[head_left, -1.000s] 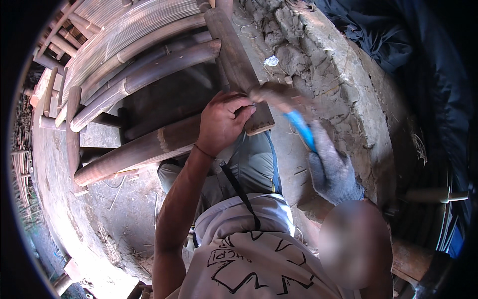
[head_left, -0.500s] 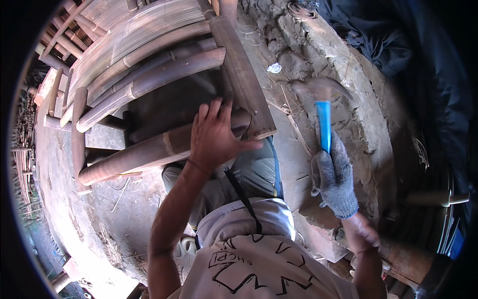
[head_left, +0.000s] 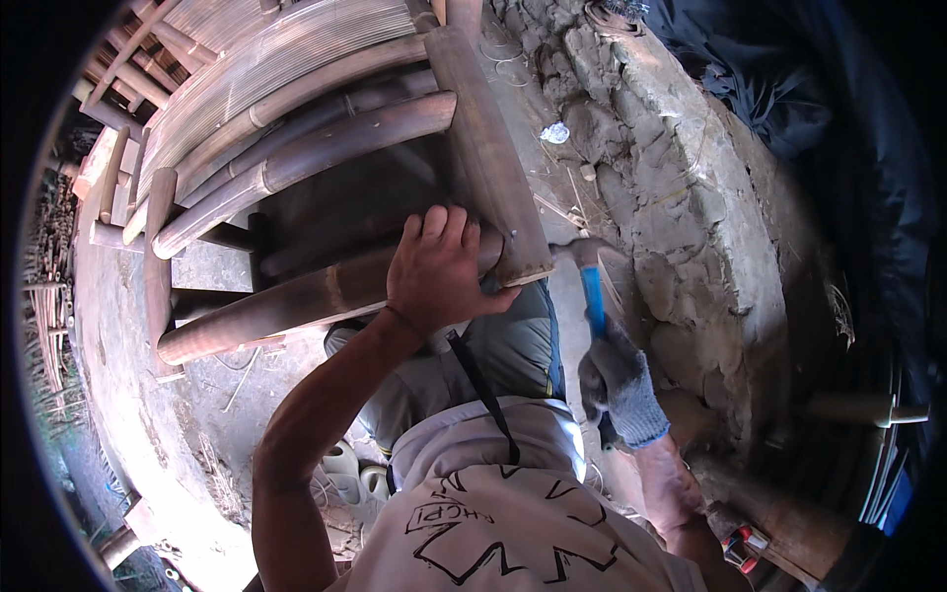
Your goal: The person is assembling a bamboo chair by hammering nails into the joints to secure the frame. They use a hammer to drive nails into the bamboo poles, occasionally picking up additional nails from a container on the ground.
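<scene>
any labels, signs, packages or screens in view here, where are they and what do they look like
No packages, signs, labels or screens.
Shirt print: bottom centre on the person's pale shirt, a black outline star shape with small curved lettering beside it.
Nearby: the left hand rests on a bamboo pole; the right hand, in a grey glove, grips a blue-handled hammer.

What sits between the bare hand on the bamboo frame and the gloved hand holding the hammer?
In the head view, between the left hand and gloved right hand lie the frame's flat post end and the person's grey-clad knee.
</scene>
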Demonstrator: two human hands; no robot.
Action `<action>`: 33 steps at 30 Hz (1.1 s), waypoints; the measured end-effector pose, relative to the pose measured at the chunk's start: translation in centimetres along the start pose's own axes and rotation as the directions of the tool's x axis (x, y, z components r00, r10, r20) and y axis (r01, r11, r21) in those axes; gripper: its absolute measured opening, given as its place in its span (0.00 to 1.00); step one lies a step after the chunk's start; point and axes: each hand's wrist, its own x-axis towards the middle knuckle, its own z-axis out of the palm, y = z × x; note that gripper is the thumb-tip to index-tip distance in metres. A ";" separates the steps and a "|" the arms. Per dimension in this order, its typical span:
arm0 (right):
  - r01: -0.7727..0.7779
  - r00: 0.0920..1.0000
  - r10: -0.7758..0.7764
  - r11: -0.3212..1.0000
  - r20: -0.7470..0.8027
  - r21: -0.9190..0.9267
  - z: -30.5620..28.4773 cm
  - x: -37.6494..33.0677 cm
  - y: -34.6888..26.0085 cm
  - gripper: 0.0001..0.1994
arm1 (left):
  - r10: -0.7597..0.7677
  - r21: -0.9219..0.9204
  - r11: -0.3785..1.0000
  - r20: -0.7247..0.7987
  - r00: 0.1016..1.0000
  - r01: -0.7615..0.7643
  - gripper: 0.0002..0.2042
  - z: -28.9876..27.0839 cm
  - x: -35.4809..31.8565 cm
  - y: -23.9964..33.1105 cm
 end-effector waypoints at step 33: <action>0.524 0.631 -0.609 -0.122 0.481 -0.843 2.2 -3.6 -8.5 0.25 | 0.011 -0.062 0.998 -0.010 1.000 -0.012 0.27 0.5 0.0 -0.4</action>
